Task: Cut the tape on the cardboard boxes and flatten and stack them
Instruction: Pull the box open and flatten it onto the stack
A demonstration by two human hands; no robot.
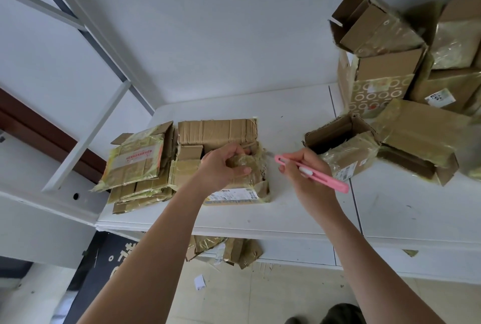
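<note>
A partly flattened cardboard box (218, 132) wrapped in yellowish tape lies on the white table (286, 209), its label facing me. My left hand (223, 167) grips its taped right part. My right hand (304, 170) holds a pink box cutter (328, 178), its blade tip pointing left at the box's right edge. A stack of flattened boxes (140, 167) lies just left of it. An open small box (341, 146) stands right of my right hand.
A heap of unflattened taped boxes (406, 68) fills the table's back right. A white shelf frame (86, 136) slants at the left. Flattened cardboard (229, 248) lies on the floor under the table's front edge.
</note>
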